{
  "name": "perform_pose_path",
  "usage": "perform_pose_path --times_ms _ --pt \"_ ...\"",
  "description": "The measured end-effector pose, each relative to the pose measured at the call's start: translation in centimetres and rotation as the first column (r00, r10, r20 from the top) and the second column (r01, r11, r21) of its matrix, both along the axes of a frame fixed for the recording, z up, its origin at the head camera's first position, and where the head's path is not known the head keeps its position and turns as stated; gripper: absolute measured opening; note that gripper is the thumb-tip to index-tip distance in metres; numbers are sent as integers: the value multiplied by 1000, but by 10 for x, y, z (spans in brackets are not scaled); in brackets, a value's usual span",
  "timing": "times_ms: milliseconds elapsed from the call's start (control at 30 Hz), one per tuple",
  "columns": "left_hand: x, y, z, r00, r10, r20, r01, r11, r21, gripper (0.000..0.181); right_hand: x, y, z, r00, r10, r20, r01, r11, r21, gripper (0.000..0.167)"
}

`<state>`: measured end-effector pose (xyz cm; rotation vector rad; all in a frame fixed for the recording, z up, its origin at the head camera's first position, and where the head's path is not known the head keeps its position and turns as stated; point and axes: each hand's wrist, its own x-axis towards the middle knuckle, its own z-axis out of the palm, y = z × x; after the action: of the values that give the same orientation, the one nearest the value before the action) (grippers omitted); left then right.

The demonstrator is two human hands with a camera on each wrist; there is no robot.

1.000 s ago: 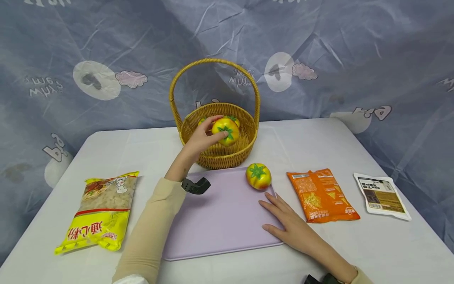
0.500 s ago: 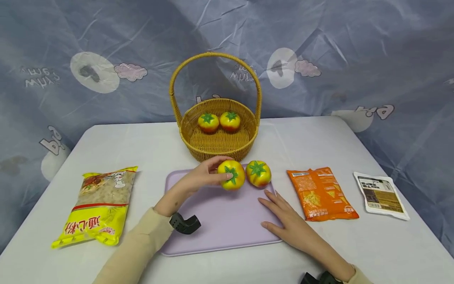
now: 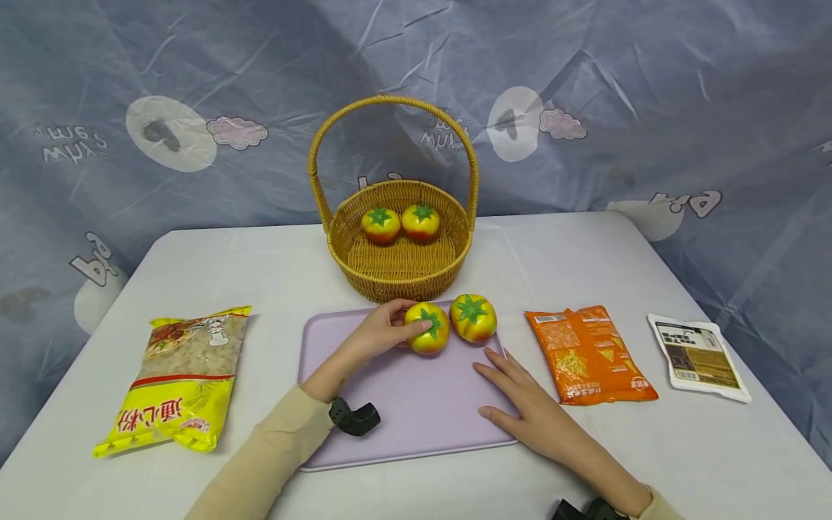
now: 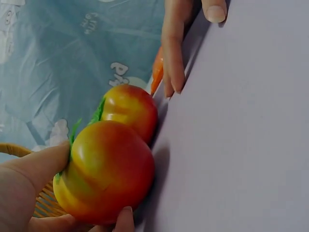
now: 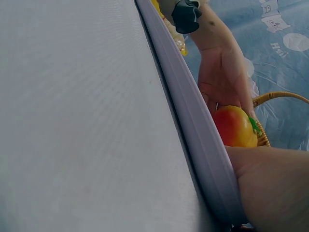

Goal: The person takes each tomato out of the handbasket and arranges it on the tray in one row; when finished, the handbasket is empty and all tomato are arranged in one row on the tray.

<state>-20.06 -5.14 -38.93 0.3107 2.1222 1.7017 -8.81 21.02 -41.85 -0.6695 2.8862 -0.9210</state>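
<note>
My left hand (image 3: pixel 379 331) holds a yellow-red toy tomato (image 3: pixel 429 338) at the tray's back part, its thumb on the green top. In the left wrist view this tomato (image 4: pixel 108 169) is between thumb and fingers, right beside a second one (image 4: pixel 133 111). That second tomato (image 3: pixel 473 318) sits at the back right corner of the purple tray (image 3: pixel 416 404). My right hand (image 3: pixel 533 408) rests with spread fingers on the tray's right edge. Two more tomatoes (image 3: pixel 380 225) lie in the back of the wicker basket (image 3: pixel 403 278).
A yellow pasta bag (image 3: pixel 175 383) lies left of the tray. On the right are an orange snack bag (image 3: pixel 588 357) and a white-and-brown packet (image 3: pixel 699 357). The basket's tall handle (image 3: pixel 393 100) arches up behind the tray; a grey-blue curtain (image 3: pixel 260 72) hangs behind the table.
From over the basket, my left hand has come down and toward me with the tomato, to the tray beside the other one. The right hand has stayed in place.
</note>
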Motion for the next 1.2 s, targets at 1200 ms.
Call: perform_pose_path --times_ms 1200 --pt "-45 -50 114 930 -165 -327 183 983 26 46 -1 1 -4 998 10 -61 -12 1000 -26 58"
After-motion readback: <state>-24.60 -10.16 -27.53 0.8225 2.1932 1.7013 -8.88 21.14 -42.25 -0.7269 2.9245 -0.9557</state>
